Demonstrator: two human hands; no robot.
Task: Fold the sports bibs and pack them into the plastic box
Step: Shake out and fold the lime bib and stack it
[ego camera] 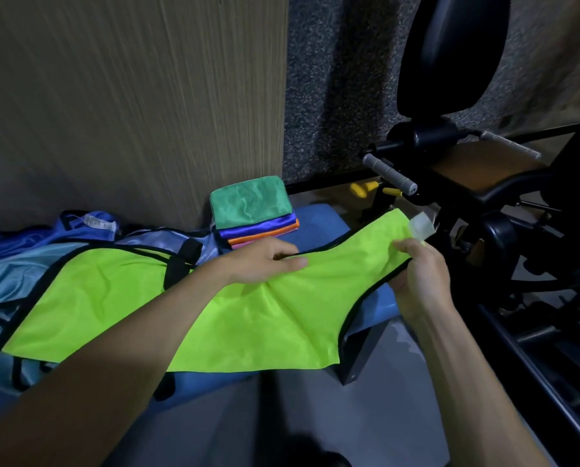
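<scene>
Right now the biggest thing in the frame is the wooden panel (130, 96) filling the upper left, with a speckled grey wall (332, 79) beside it and a black exercise machine (484, 163) taking up the right side.

Below these, across the middle, your neon green bib (248, 315) with black trim lies spread out on a blue padded bench (322, 220). Its right end reaches past the bench edge toward the machine, and its lower edge hangs over the front of the bench.

At the left of the frame a heap of light blue bibs (18, 264) lies crumpled on the bench, partly under the green one.

Your left hand (265, 261) rests on top of the green bib near the centre of the frame, fingers bent lightly with the fingertips pressing the cloth at its upper black edge; whether it actually pinches the cloth I cannot tell. Your right hand (420, 278) is at the centre right, fingers curled round the narrow right end of the bib, holding it just below a white label (421, 225).

Just above your left hand, against the wooden panel, sits a small stack of folded cloths (254, 214): green on top, then blue, orange and pink.

A small yellow part (361, 189) shows on the machine near a grey handle (388, 173).
</scene>
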